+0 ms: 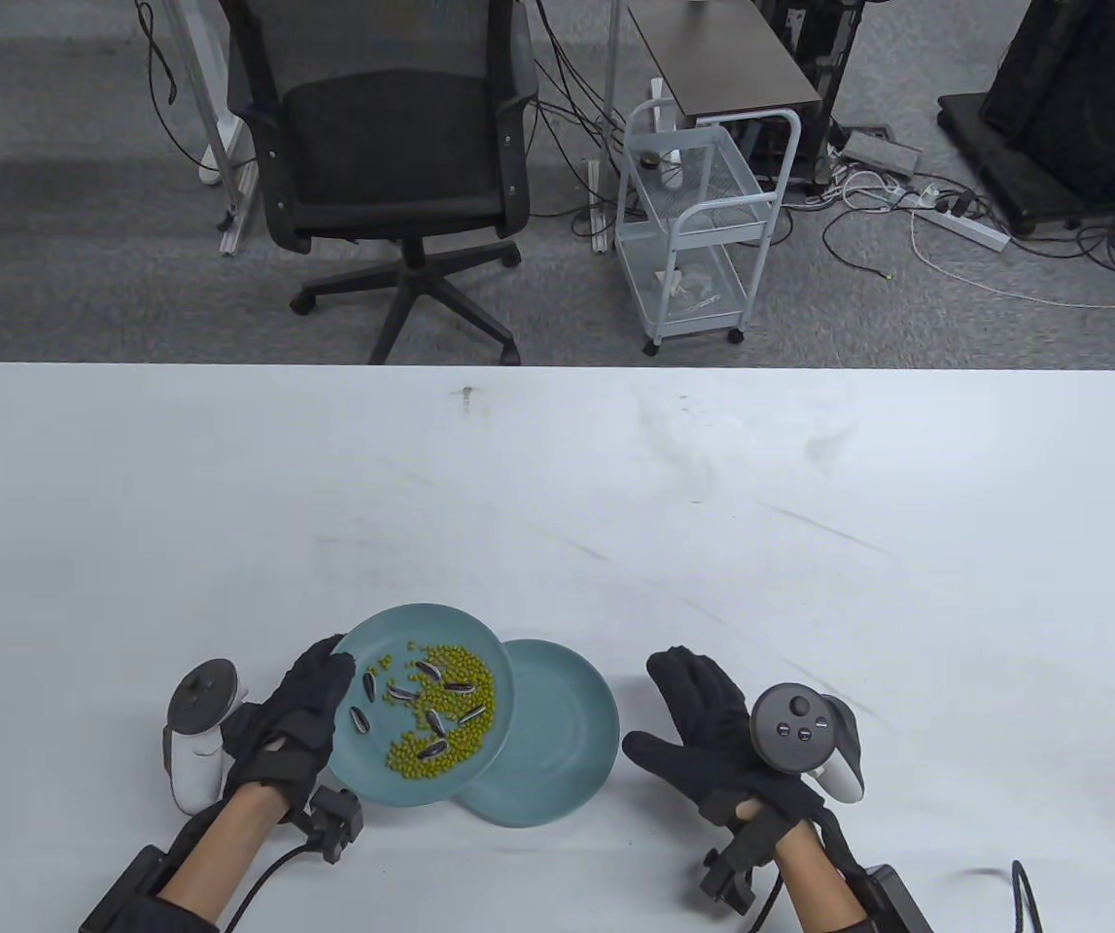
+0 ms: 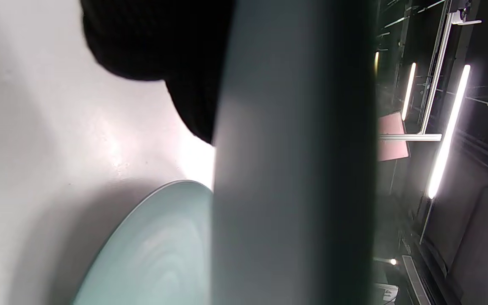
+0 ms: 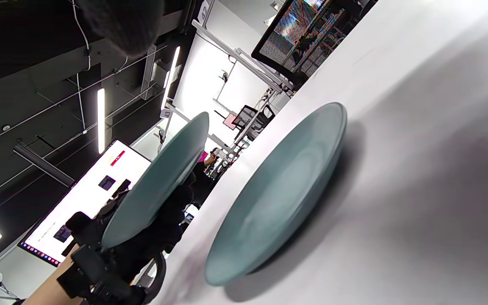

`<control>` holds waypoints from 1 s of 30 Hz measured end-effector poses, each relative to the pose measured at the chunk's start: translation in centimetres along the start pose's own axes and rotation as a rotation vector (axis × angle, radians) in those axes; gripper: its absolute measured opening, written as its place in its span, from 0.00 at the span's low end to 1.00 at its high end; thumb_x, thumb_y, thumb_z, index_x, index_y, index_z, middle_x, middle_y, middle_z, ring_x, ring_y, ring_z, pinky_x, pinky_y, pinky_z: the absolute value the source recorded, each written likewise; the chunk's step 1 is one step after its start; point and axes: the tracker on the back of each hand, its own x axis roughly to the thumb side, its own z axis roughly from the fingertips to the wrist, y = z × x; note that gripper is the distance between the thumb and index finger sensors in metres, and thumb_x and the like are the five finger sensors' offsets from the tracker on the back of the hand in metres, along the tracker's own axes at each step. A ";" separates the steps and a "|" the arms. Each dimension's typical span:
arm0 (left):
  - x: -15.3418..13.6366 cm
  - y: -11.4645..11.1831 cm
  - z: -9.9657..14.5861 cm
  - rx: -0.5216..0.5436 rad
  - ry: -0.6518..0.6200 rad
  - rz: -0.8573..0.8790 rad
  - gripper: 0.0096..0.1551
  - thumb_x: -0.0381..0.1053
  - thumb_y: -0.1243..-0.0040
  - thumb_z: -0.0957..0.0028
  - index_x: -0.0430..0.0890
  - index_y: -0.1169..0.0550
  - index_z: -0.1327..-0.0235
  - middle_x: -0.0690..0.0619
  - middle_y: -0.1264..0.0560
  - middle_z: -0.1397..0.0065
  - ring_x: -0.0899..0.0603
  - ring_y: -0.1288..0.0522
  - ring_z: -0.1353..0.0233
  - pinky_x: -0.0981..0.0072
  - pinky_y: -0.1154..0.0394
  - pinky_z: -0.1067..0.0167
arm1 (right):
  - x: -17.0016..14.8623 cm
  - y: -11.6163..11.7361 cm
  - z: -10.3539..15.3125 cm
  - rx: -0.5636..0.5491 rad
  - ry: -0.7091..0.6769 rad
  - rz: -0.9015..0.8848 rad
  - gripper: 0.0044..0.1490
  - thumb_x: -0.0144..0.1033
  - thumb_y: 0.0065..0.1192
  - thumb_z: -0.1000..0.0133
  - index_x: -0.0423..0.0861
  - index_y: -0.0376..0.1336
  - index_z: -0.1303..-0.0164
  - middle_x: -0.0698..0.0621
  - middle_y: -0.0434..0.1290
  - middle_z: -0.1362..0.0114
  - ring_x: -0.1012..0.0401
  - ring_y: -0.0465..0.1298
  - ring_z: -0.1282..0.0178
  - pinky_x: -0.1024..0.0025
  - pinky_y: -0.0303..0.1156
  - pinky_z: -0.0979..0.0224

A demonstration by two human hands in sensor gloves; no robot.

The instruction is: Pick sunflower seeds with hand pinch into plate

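Observation:
My left hand (image 1: 329, 680) grips the left rim of a teal plate (image 1: 377, 632) and holds it raised off the table. The plate carries several striped sunflower seeds (image 1: 433, 748) mixed among green beans (image 1: 465, 671). Its underside fills the left wrist view (image 2: 295, 169), and it shows tilted in the right wrist view (image 3: 159, 178). A second teal plate (image 1: 557, 748) lies empty on the table, partly under the held plate's right edge; it also shows in the right wrist view (image 3: 282, 190). My right hand (image 1: 659, 709) is open and empty, just right of the empty plate.
The white table (image 1: 557, 486) stretches far beyond the plates. Behind its far edge stand an office chair (image 1: 392, 146) and a white wire cart (image 1: 693, 224). Cables run from both wrists at the near edge.

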 end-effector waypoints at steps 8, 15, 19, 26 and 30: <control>-0.7 -0.5 0.2 0.020 0.005 0.017 0.26 0.56 0.55 0.34 0.51 0.40 0.26 0.50 0.22 0.40 0.49 0.15 0.57 0.62 0.20 0.59 | 1.9 -0.3 -0.6 -0.090 -0.001 0.068 0.49 0.46 0.65 0.35 0.33 0.45 0.17 0.24 0.34 0.17 0.25 0.31 0.24 0.22 0.28 0.34; -1.3 -1.6 0.2 0.005 0.024 0.002 0.26 0.56 0.55 0.34 0.50 0.40 0.26 0.49 0.22 0.40 0.48 0.15 0.57 0.62 0.20 0.59 | 7.2 1.8 -3.8 -0.044 -0.068 0.287 0.34 0.34 0.68 0.36 0.34 0.57 0.26 0.24 0.35 0.17 0.25 0.32 0.23 0.22 0.28 0.33; -1.4 -1.6 0.2 0.011 0.021 -0.007 0.26 0.56 0.55 0.34 0.50 0.40 0.26 0.49 0.22 0.40 0.48 0.15 0.57 0.61 0.20 0.59 | 10.3 3.2 -6.0 0.019 -0.062 0.425 0.29 0.30 0.69 0.37 0.33 0.62 0.30 0.24 0.37 0.17 0.25 0.32 0.23 0.22 0.28 0.32; -1.4 -1.6 0.0 -0.001 0.019 -0.003 0.26 0.57 0.55 0.34 0.51 0.39 0.26 0.50 0.21 0.40 0.49 0.15 0.57 0.62 0.20 0.58 | 13.2 6.0 -8.4 0.069 0.017 0.579 0.27 0.29 0.70 0.38 0.34 0.64 0.31 0.25 0.37 0.16 0.25 0.32 0.22 0.22 0.29 0.31; -1.6 -1.7 -0.2 -0.018 0.024 -0.001 0.25 0.58 0.55 0.33 0.52 0.40 0.26 0.51 0.21 0.39 0.50 0.15 0.56 0.63 0.20 0.58 | 12.9 7.8 -8.1 0.055 -0.051 0.571 0.28 0.29 0.71 0.39 0.34 0.65 0.31 0.25 0.40 0.16 0.24 0.34 0.22 0.22 0.30 0.31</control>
